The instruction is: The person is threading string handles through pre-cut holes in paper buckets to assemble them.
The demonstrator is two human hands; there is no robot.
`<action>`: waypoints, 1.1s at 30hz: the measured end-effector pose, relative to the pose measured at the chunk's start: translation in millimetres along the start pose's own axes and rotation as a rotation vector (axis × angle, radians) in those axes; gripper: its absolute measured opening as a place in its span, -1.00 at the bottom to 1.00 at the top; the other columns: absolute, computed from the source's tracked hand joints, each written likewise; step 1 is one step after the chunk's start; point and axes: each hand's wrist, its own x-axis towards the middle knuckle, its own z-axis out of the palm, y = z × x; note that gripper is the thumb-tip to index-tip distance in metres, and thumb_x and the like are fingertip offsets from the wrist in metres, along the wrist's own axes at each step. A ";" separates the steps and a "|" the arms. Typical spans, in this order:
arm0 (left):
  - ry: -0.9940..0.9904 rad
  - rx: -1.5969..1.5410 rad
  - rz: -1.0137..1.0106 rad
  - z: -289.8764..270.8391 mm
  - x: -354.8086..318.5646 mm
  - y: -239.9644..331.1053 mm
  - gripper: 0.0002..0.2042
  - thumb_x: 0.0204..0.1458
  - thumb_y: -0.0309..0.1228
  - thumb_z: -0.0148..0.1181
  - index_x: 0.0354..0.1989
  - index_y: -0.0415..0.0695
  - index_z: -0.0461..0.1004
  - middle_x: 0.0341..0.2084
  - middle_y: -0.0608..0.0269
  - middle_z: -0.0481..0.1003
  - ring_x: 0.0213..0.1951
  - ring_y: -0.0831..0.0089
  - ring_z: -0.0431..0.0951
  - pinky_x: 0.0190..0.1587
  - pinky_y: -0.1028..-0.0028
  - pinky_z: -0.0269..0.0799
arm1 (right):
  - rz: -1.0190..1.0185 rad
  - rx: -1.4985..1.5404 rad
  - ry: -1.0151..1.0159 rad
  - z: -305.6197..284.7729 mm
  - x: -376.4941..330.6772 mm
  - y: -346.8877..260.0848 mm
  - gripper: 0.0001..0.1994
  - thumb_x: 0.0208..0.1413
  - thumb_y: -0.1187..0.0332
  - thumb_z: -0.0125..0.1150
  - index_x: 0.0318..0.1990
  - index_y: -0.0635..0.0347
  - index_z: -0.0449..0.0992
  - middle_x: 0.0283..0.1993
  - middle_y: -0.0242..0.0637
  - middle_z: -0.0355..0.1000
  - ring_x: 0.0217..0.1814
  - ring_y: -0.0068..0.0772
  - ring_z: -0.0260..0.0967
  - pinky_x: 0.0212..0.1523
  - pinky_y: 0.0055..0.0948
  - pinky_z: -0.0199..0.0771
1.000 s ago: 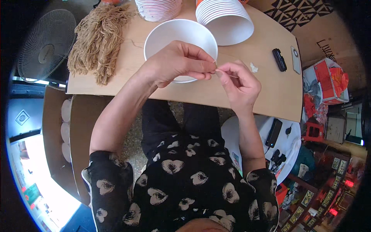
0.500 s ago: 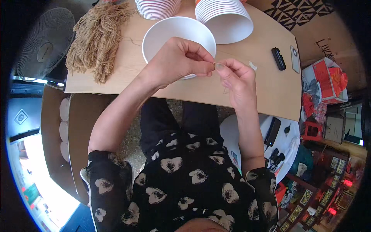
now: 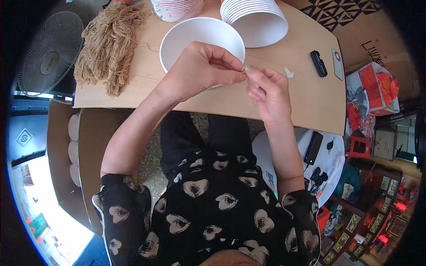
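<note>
My left hand (image 3: 199, 71) and my right hand (image 3: 270, 91) meet above the near side of the table, their fingertips touching. Each is closed in a pinch. Whatever lies between the fingertips is too small to make out. Just behind my left hand is a large white bowl (image 3: 202, 33), its near rim partly hidden by that hand. A thick bundle of tan yarn-like strands (image 3: 108, 48) lies on the table to the left, with loose threads at its edge.
Two stacks of white tubs, one upright (image 3: 177, 9) and one tipped over (image 3: 262, 29), stand at the table's back. A black clip-like object (image 3: 318, 64) and a pale flat case (image 3: 337, 64) lie at right. A fan (image 3: 51, 60) and an open carton (image 3: 62, 146) are at left.
My right hand's fingers have curled in a little, and its thumb has shifted slightly up and left. The hands stay together; the whole view has shifted slightly.
</note>
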 end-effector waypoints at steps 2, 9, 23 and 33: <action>0.026 0.060 0.015 2.9 -2.1 -0.2 -0.83 -0.01 -0.59 0.37 -0.23 -0.33 0.61 -0.36 0.18 0.64 -0.30 0.56 0.63 -0.21 0.60 0.56 | -0.008 -0.052 0.009 3.5 -1.4 -1.3 -0.89 0.16 0.42 0.28 -0.34 0.28 0.55 -0.61 -0.58 0.16 -0.65 -0.75 -0.04 -0.58 -0.64 -0.05; 0.060 0.110 0.072 4.6 -2.8 -3.0 -0.82 0.00 -0.57 0.37 -0.21 -0.32 0.60 -0.37 0.21 0.64 -0.36 0.59 0.61 -0.28 0.62 0.54 | 0.003 -0.012 0.001 2.4 -5.9 -4.4 -0.81 0.10 0.37 0.39 -0.33 0.34 0.59 -0.60 -0.57 0.27 -0.65 -0.77 0.01 -0.61 -0.67 -0.05; -0.039 -0.123 -0.126 -4.8 -2.9 6.5 -0.81 0.04 -0.54 0.34 -0.18 -0.36 0.60 -0.37 0.10 0.63 -0.31 0.47 0.65 -0.18 0.57 0.60 | -0.281 -0.336 -0.069 10.8 -14.6 -7.3 -0.88 0.19 0.47 0.25 -0.17 0.32 0.55 -0.44 -0.55 0.43 -0.44 -0.84 0.26 -0.41 -0.77 0.19; -0.022 -0.170 -0.117 -6.7 0.6 2.2 -0.84 0.06 -0.56 0.31 -0.19 -0.33 0.59 -0.33 0.14 0.62 -0.30 0.49 0.66 -0.18 0.59 0.62 | -0.269 -0.300 -0.099 10.8 -12.3 -3.4 -0.90 0.19 0.49 0.25 -0.19 0.31 0.53 -0.39 -0.52 0.47 -0.41 -0.84 0.29 -0.41 -0.77 0.22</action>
